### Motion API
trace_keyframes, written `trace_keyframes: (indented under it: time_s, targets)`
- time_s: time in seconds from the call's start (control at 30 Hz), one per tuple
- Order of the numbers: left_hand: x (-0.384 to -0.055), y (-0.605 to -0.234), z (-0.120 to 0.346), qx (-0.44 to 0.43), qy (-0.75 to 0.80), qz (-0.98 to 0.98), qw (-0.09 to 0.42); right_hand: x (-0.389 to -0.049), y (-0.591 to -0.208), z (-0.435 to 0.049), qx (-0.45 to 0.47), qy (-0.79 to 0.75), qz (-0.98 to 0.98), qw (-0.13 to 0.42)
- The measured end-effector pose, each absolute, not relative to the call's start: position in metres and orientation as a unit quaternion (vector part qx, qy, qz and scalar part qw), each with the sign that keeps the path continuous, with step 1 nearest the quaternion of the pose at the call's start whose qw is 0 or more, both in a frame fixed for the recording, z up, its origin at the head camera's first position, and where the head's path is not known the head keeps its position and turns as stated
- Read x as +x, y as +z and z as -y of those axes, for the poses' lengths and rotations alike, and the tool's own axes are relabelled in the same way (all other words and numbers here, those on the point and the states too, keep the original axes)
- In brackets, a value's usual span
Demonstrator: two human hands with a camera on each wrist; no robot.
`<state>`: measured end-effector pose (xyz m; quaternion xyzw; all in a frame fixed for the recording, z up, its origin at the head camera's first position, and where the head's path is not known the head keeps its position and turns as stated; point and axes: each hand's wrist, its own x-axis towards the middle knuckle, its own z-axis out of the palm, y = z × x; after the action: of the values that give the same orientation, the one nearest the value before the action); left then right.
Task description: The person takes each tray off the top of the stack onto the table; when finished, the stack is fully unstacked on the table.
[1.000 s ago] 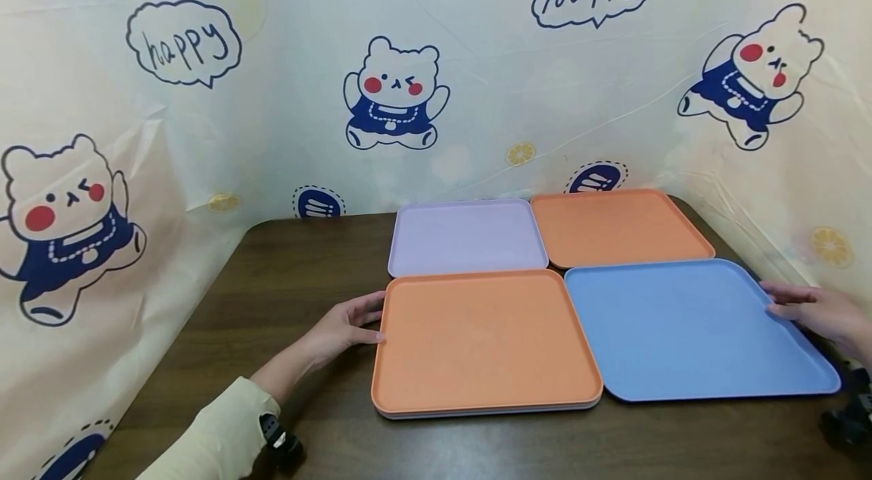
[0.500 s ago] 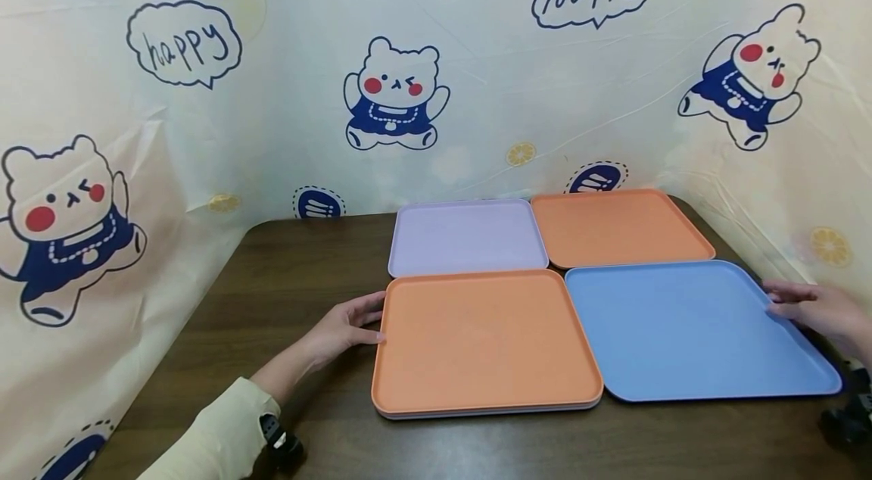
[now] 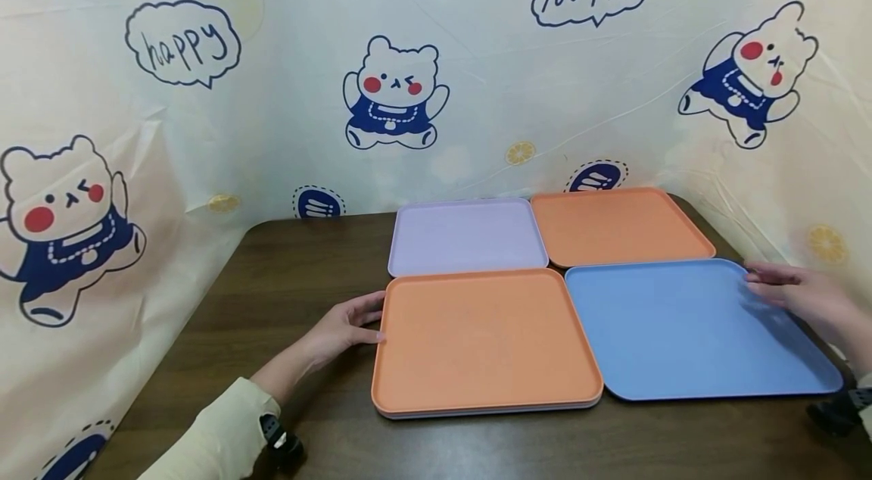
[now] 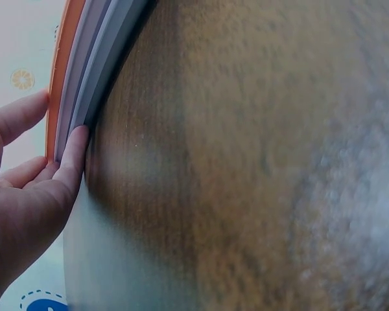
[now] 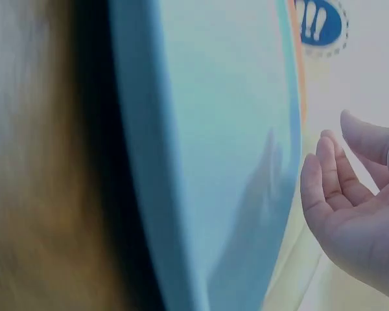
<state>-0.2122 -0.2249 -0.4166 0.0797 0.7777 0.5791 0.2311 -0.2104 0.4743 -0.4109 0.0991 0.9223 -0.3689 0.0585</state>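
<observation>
In the head view, my left hand (image 3: 346,325) rests against the left side of a stack of trays, an orange tray (image 3: 484,344) on top. The left wrist view shows its fingertips touching the stack's layered edge (image 4: 84,78), below which paler trays show. Over the right rim of a large blue tray (image 3: 695,336) hovers my right hand (image 3: 807,298), holding nothing. Its fingers bend loosely, apart from the tray in the right wrist view, and its shadow falls on the blue surface.
Behind the stack lies a lilac tray (image 3: 466,238). Beside it, at the back right, is another orange tray (image 3: 620,228). All lie close together on a dark wooden table (image 3: 286,268). A printed curtain (image 3: 477,109) hangs along the back and sides.
My right hand has come off the blue tray's right edge and moved slightly up and left. The left hand and the trays look the same.
</observation>
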Motion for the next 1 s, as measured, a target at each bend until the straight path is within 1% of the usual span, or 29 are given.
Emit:
trace_keyframes:
  time_s: [0.1, 0.23, 0.3, 0.43, 0.57, 0.83, 1.0]
  targets:
    - [-0.212, -0.416, 0.224, 0.076, 0.579, -0.778, 0.23, -0.211, -0.403, -0.454, 0.063, -0.371, -0.924, 0.064]
    - [-0.212, -0.416, 0.223, 0.069, 0.58, -0.779, 0.228, -0.212, -0.396, -0.431, 0.026, -0.392, -0.915, 0.095]
    - [-0.212, -0.415, 0.223, 0.067, 0.579, -0.78, 0.228, -0.213, -0.396, -0.42, 0.006, -0.418, -0.903, 0.101]
    - [-0.211, -0.414, 0.222, 0.056, 0.577, -0.782, 0.227, -0.214, -0.399, -0.396, -0.031, -0.465, -0.88, 0.089]
    - [-0.21, -0.413, 0.222, 0.05, 0.575, -0.785, 0.224, -0.216, -0.399, -0.371, -0.044, -0.458, -0.884, 0.083]
    - [-0.21, -0.413, 0.221, 0.046, 0.576, -0.786, 0.218, -0.214, -0.397, -0.324, -0.061, -0.473, -0.872, 0.115]
    - [-0.209, -0.413, 0.22, 0.042, 0.578, -0.786, 0.217, -0.213, -0.398, -0.3, -0.081, -0.504, -0.851, 0.123]
